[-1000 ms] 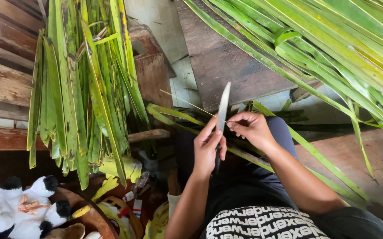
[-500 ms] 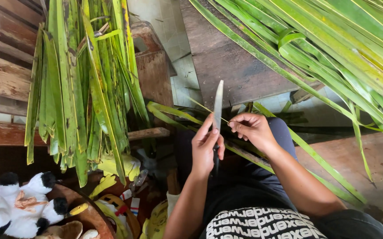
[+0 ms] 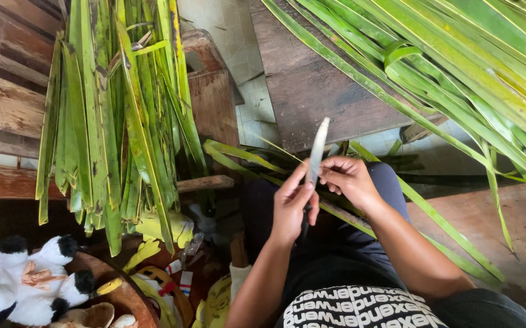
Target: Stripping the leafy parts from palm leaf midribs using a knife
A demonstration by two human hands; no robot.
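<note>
Black shirt: dark top with white block print (image 3: 360,310) at the very bottom edge, closest to the camera, so the person's sitting and looking down over their lap.
Left hand: left hand (image 3: 293,203) is wrapped around a knife handle, fingers curled tight, thumb up along the side.
Knife: knife (image 3: 316,157) stands nearly upright, pale blade pointing away and a bit to the right, dark handle mostly buried in the fist.
Right hand: right hand (image 3: 349,179) is just beside the blade, fingertips pinched together on a thin pale leaf rib (image 3: 284,150), right at the blade.
Leaf rib: runs from that pinch up and left across the knife, really skinny, hard to follow past its tip.
Lap: a few long leaf strips (image 3: 245,159) lie across the knees under both hands.
Lower left: black and white plush toy (image 3: 26,282) by a round wooden rim (image 3: 123,291), yellow bits next to it.
Left, further off: thick bunch of hanging palm leaves (image 3: 114,115), green with brown spots, in front of worn wooden boards (image 3: 14,115).
Far middle: dark plank surface (image 3: 317,91).
Top right: big fan of fresh palm fronds (image 3: 457,67) draped over it.
</note>
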